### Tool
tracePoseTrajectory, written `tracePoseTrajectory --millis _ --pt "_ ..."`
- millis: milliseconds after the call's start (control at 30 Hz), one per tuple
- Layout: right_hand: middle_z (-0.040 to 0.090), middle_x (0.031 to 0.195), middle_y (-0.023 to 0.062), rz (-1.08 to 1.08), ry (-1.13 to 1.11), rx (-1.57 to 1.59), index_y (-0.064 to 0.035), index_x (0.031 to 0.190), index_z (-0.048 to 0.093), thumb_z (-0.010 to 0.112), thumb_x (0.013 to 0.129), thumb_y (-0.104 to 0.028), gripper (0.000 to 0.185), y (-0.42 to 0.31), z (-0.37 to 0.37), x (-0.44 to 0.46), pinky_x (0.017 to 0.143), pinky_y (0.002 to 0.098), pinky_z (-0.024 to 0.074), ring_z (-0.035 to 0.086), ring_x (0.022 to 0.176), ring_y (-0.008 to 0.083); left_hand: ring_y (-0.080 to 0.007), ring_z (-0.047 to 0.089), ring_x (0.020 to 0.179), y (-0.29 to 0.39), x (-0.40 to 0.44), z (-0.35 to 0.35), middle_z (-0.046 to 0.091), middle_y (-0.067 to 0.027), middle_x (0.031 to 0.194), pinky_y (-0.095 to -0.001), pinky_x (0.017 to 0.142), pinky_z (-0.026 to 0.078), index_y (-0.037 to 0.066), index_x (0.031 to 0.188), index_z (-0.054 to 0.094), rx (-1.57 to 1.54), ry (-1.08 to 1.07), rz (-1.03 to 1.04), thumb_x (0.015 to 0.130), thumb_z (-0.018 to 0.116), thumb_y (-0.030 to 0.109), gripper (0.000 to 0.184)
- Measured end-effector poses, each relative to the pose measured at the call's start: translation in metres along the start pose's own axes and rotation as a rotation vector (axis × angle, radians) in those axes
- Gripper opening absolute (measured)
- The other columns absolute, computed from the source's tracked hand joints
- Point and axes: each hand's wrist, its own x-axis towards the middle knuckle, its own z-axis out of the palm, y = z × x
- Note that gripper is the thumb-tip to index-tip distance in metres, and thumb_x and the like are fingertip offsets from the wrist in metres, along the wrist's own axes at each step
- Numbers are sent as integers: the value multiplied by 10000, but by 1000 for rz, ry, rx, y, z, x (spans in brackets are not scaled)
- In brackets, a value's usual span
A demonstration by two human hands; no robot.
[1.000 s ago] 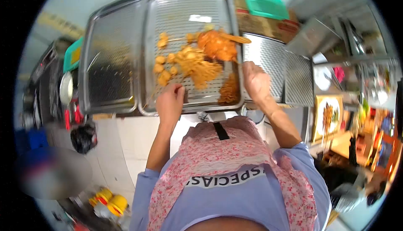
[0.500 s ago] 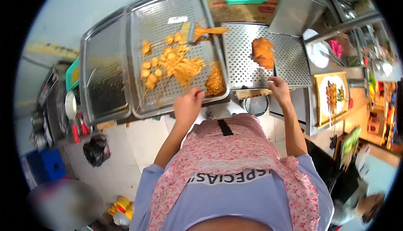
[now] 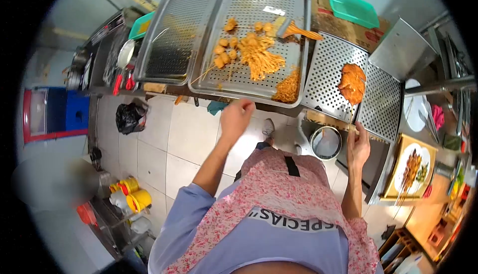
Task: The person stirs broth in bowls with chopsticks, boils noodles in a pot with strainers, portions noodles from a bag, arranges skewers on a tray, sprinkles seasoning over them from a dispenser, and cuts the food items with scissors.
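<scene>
A flat, orange-red coated meat skewer (image 3: 352, 85) lies on the perforated metal tray (image 3: 323, 80), its stick pointing toward me. My right hand (image 3: 358, 147) is closed on the end of that stick at the tray's near edge. In front of the large steel tray (image 3: 196, 87), my left hand (image 3: 237, 119) hangs over the floor with curled fingers and nothing visible in them. That large tray bears enoki mushrooms (image 3: 261, 60), skewered balls (image 3: 226, 52), a heap of orange crumbs or seasoning (image 3: 288, 87) and a brush with an orange handle (image 3: 303, 31).
Left of the food stands a second steel tray (image 3: 174, 35). A green basket (image 3: 353, 8) is at the back right. At right, a wooden tray (image 3: 391, 189) carries a white plate of skewers. Below the counter are a round pot (image 3: 326, 142) and a black bag (image 3: 132, 117).
The view has swung, so the trays appear further right. My left hand has drawn back from the large tray's edge. My right hand still holds the skewer's stick, now more plainly seen.
</scene>
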Motion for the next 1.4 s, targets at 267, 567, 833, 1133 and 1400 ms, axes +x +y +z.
tracePoseTrajectory --millis 267,567,833,1133,1400 --pt "623 978 139 -451 -326 51 -79 1116 596 622 829 -183 306 -51 4 4 695 387 495 621 743 305 -358 574 893 -66 99 -26 608 -127 951 -432 750 472 83 980 587 451 475 105 830 558 161 171" --pt "638 964 106 -562 -560 445 -33 1154 561 598 867 -221 345 -117 75 30 615 322 498 616 693 212 -327 600 949 -82 132 -49 667 -166 867 -419 745 514 45 831 642 710 43 -130 820 529 129 140" --pt "577 787 98 704 -1161 1168 -49 786 454 471 868 -60 85 -255 222 36 387 208 304 444 532 98 -321 567 903 -79 119 -48 593 -140 934 -430 730 489 51 955 590 544 296 118 755 625 166 234" --pt "464 607 -24 906 -946 1318 -132 736 496 514 890 -142 155 -284 279 40 380 203 252 334 449 70 -321 628 736 -98 143 -39 648 -179 792 -398 667 493 52 863 659 -88 -232 -9 833 556 229 207" --pt "483 630 -5 770 -684 1201 -76 735 519 574 816 -134 114 -267 214 13 374 226 232 344 448 78 -346 620 793 -59 136 -74 653 -140 834 -407 671 481 80 920 648 -107 -30 123 834 575 193 159"
